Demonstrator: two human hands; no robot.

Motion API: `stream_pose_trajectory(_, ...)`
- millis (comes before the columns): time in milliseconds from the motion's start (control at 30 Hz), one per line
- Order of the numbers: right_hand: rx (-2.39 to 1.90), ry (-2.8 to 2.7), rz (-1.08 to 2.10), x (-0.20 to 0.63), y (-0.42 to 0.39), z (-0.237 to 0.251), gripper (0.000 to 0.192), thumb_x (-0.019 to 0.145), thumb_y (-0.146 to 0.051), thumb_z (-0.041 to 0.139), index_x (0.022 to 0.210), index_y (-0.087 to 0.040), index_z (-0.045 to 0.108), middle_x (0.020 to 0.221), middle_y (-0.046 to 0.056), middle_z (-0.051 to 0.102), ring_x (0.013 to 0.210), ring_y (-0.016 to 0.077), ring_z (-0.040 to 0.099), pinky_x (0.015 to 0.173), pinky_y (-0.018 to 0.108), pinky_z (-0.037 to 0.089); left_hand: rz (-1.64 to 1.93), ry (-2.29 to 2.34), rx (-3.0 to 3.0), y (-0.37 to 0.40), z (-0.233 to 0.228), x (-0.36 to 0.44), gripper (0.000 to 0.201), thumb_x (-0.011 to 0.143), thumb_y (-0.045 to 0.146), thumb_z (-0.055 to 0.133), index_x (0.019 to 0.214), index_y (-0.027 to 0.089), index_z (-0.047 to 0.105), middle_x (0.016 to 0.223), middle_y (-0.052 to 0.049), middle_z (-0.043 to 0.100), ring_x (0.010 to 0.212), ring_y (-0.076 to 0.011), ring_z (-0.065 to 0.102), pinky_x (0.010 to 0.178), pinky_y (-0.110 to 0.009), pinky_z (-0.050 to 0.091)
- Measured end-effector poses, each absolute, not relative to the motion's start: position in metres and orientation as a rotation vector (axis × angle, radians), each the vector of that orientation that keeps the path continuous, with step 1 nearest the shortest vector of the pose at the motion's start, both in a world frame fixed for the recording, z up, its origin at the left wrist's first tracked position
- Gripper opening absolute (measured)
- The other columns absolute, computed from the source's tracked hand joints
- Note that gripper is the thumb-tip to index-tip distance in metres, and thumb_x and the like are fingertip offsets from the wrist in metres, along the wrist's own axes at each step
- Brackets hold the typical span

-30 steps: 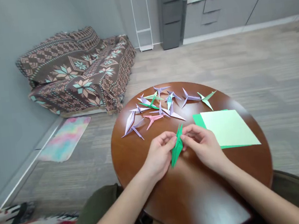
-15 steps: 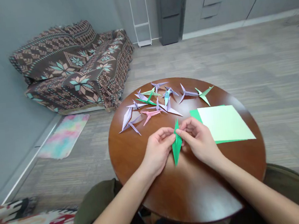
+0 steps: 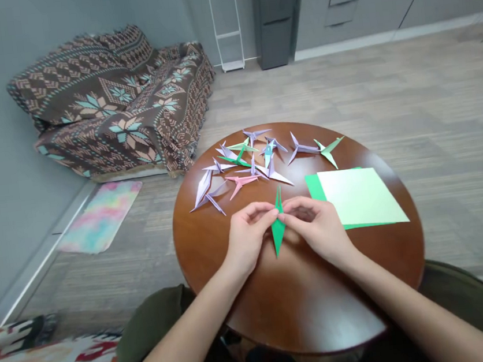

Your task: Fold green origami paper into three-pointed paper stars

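A round wooden surface (image 3: 307,295) carries finished paper folds (image 3: 248,160) at twelve o'clock and green sheets (image 3: 361,196) at two o'clock. At centre, the left hand (image 3: 248,235) and right hand (image 3: 318,224) each hold a pinching grip on a green folded paper (image 3: 278,229), standing upright between them.

The round worktop (image 3: 307,301) is seen to be glossy polished wood. The green folded piece (image 3: 278,232) and sheets (image 3: 363,196) are matt paper. The sofa cover (image 3: 114,102) is woven cloth.

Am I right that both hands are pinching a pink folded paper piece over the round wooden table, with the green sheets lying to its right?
Not quite: the folded paper piece is green, not pink, as the head view shows. Both the left hand and right hand pinch it over the round wooden table, with the green sheets to its right.
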State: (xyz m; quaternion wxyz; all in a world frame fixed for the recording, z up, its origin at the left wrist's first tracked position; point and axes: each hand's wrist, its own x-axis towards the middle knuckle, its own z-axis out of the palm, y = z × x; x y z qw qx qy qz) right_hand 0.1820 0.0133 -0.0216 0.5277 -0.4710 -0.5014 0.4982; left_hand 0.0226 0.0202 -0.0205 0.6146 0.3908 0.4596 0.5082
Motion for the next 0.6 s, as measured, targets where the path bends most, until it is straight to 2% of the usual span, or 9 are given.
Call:
stream_pose_trajectory(100, -1.140, -1.169, 1.139, 0.182, 0.014, -0.023, 0.024, 0.074, -0.044, 0.089, 0.078, -0.024, 0.076, 0.086, 0.006, 0.080, 0.077, 0.0232, 0.074, 0.073, 0.037, 0.063, 1.146, 1.074, 0.992, 0.020, -0.019, 0.024, 0.023, 0.075, 0.034, 0.089, 0.083, 0.017, 0.075, 0.084, -0.003, 0.077, 0.080, -0.0169, 0.071, 0.082, -0.029, 0.057)
stream_pose_trajectory(300, -1.186, -1.128, 1.169, 0.186, 0.019, -0.030, 0.022, 0.070, -0.041, 0.090, 0.074, -0.023, 0.078, 0.084, 0.006, 0.080, 0.077, 0.0240, 0.074, 0.075, 0.038, 0.062, 1.100, 1.060, 1.065, 0.023, -0.019, 0.022, 0.034, 0.065, 0.033, 0.097, 0.085, 0.017, 0.073, 0.087, -0.005, 0.079, 0.083, -0.0203, 0.075, 0.085, -0.034, 0.061)
stream_pose_trajectory(433, -1.166, -1.059, 1.215, 0.187, 0.021, -0.030, 0.032, 0.066, -0.042, 0.094, 0.077, -0.023, 0.072, 0.078, 0.004, 0.077, 0.074, 0.0218, 0.074, 0.072, 0.036, 0.061, 1.135, 1.109, 1.050, 0.026, -0.021, 0.022, 0.029, 0.064, 0.033, 0.096, 0.080, 0.017, 0.078, 0.082, -0.005, 0.080, 0.078, -0.0207, 0.075, 0.085, -0.035, 0.061)
stream_pose_trajectory(600, -1.103, -1.006, 1.267, 0.189, 0.024, -0.026, 0.048, 0.059, -0.038, 0.099, 0.087, -0.025, 0.062, 0.073, -0.001, 0.074, 0.071, 0.0192, 0.072, 0.073, 0.034, 0.060, 1.141, 1.125, 1.029, 0.026, -0.020, 0.022, 0.026, 0.063, 0.028, 0.095, 0.076, 0.017, 0.075, 0.076, -0.003, 0.077, 0.072, -0.0173, 0.072, 0.080, -0.032, 0.059)
